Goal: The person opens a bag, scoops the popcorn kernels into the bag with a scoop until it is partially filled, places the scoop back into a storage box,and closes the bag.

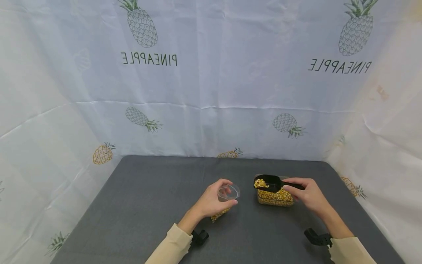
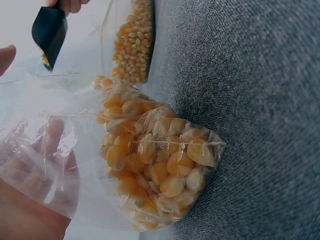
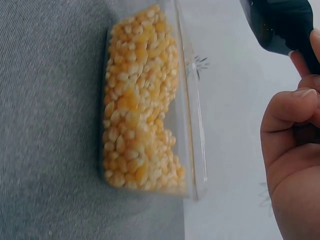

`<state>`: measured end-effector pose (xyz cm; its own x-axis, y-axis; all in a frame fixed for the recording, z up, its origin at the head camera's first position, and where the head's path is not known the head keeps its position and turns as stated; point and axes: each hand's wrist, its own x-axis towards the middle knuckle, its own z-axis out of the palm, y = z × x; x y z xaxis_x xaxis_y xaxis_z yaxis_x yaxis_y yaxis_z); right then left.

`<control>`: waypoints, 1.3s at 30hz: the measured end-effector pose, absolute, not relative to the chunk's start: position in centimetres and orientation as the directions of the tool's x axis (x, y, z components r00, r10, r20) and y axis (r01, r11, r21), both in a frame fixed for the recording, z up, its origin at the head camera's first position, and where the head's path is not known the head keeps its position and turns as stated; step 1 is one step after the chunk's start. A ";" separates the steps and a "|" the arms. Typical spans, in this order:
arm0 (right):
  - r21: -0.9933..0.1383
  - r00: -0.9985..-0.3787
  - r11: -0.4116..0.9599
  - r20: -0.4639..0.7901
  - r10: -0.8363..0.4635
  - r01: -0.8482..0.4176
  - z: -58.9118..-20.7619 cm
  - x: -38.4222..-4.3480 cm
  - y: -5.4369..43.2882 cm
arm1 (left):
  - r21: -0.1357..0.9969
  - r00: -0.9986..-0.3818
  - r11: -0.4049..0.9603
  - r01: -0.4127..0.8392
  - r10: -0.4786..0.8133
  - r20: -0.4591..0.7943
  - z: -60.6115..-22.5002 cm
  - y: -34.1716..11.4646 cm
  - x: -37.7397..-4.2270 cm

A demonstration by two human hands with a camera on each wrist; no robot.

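My left hand (image 1: 209, 201) grips a clear plastic bag (image 1: 228, 193) near its mouth, fingers and thumb curved around it and the mouth spread wide. Corn kernels (image 2: 160, 165) fill the bag's lower part, which rests on the table in the left wrist view. My right hand (image 1: 309, 193) pinches the handle of a black scoop (image 1: 273, 183). Some kernels (image 1: 260, 183) lie at the scoop's front end. The scoop is above a clear rectangular container (image 1: 275, 204) of corn kernels, to the right of the bag. In the right wrist view, the kernels in the container (image 3: 196, 135) dip on one side.
The dark grey table (image 1: 158, 194) extends around both hands. A white curtain (image 1: 211, 80) printed with pineapples hangs behind it and along both sides. Black wrist mounts (image 1: 199, 238) sit below each forearm.
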<state>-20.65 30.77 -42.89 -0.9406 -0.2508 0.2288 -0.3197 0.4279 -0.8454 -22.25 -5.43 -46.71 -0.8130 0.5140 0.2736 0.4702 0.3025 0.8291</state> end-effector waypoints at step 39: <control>-0.850 -0.883 0.331 0.280 -0.377 -0.410 -40.9 -20.7 25.8 | 0.815 -0.794 0.295 0.498 0.532 0.293 -46.8 -5.5 -22.4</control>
